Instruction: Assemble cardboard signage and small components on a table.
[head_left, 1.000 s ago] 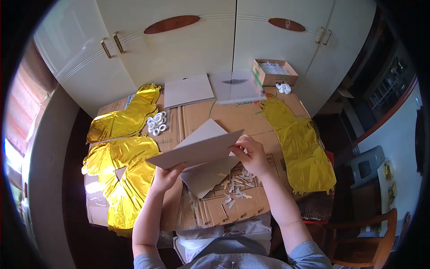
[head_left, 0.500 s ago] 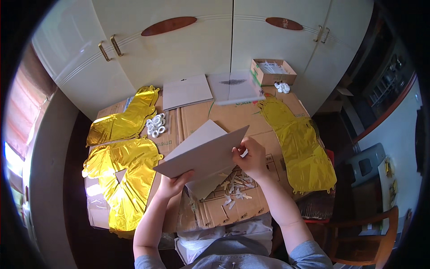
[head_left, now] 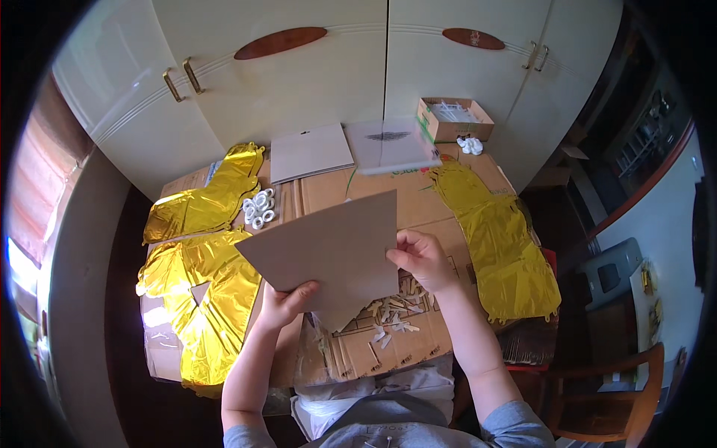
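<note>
A flat greyish-brown cardboard sheet is held up tilted above the table, its broad face toward me. My left hand is closed on its lower left edge, thumb on the near face. At the right edge, my right hand pinches the sheet between thumb and fingers. Behind and below it, part of another grey board lies on the cardboard-covered table; the sheet hides most of it. Small pale paper strips lie scattered just below my right hand.
Gold foil balloons lie flat at left and right. White tape rolls sit near the left one. Farther back are stacked grey boards, a clear plastic sheet and a carton of white sticks. A wooden chair stands at right.
The cardboard sheet has turned so its face shows more fully, and its right edge has come nearer upright. My right hand has shifted slightly right and down along that edge.
</note>
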Demonstrator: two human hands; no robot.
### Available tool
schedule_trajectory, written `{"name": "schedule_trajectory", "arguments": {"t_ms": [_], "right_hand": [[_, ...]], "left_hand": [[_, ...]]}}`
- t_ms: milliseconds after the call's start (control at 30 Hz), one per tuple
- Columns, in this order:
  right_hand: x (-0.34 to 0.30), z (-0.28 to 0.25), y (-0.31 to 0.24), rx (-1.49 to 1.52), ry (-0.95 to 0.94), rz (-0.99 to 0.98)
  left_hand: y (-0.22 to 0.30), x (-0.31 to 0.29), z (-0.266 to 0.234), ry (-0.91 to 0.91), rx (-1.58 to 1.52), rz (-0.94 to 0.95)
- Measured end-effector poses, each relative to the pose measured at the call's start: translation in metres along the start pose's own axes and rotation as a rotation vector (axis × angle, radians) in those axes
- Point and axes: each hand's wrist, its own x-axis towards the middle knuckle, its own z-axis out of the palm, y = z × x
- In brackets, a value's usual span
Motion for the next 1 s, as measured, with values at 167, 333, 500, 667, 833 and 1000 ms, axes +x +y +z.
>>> {"name": "schedule_trajectory", "arguments": {"t_ms": [167,333,500,667,833,1000], "right_hand": [[-0.001,-0.005,0.002,0.257,-0.129,0.089],[-0.003,0.004,-0.014,0.407,-0.252,0.169],[-0.002,0.0,-0.006,0.337,-0.217,0.116],[0.004,-0.001,-0.001,-0.454,0.007,-0.211],[0.003,0.01,-0.006,-0.68,0.229,-0.362],[0.003,-0.003,0.0,-0.345,0.165,-0.234]], "left_hand": [[-0.005,0.001,-0.001,0.025,-0.095,-0.078],[-0.003,0.001,-0.002,-0.01,-0.173,-0.174],[0.0,0.002,0.004,0.04,-0.191,-0.163],[0.003,0.003,0.003,0.053,-0.038,-0.076],[0.002,0.002,0.0,0.045,0.021,-0.033],[0.005,0.002,0.003,0.115,-0.024,-0.101]]}}
